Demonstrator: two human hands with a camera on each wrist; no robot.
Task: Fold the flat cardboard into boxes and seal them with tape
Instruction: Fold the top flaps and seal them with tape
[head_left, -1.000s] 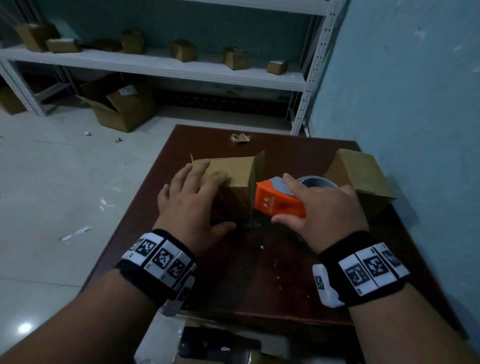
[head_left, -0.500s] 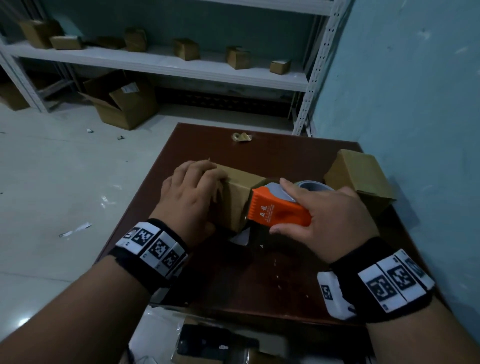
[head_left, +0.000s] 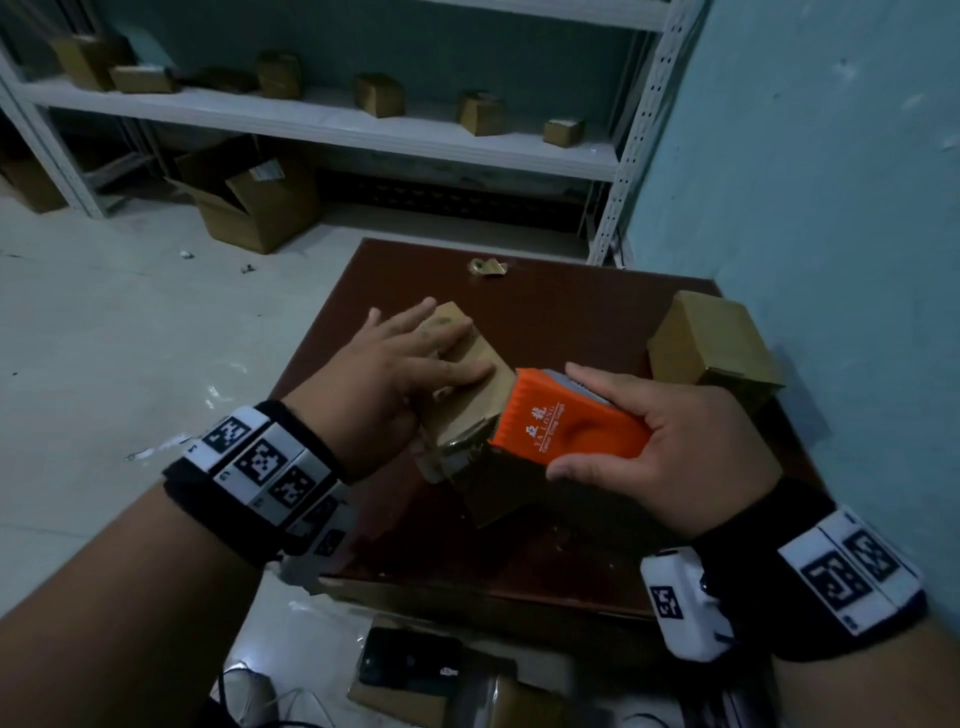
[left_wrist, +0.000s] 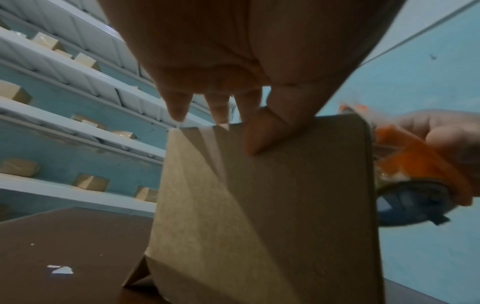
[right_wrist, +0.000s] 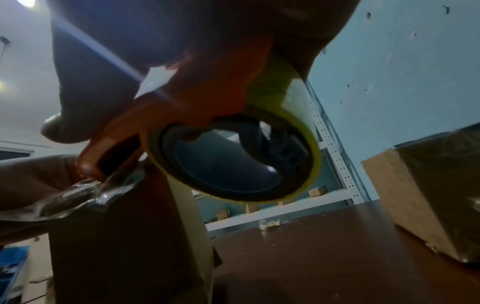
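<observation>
A small cardboard box is tilted up over the brown table, its taped end turned toward me. My left hand holds it, fingers over the far edge and thumb pressing a side face. My right hand grips the orange tape dispenser, whose front edge sits against the box's near end. In the right wrist view the tape roll shows, with a crumpled strip of clear tape running onto the box.
A second folded box stands at the table's right side by the blue wall. A tape scrap lies near the far edge. White shelves with several small boxes stand behind, and an open carton is on the floor.
The box has been tipped up off the table toward me. My left hand shifted from the top to clasp its far end. The dispenser rose with it to the box's near end.
</observation>
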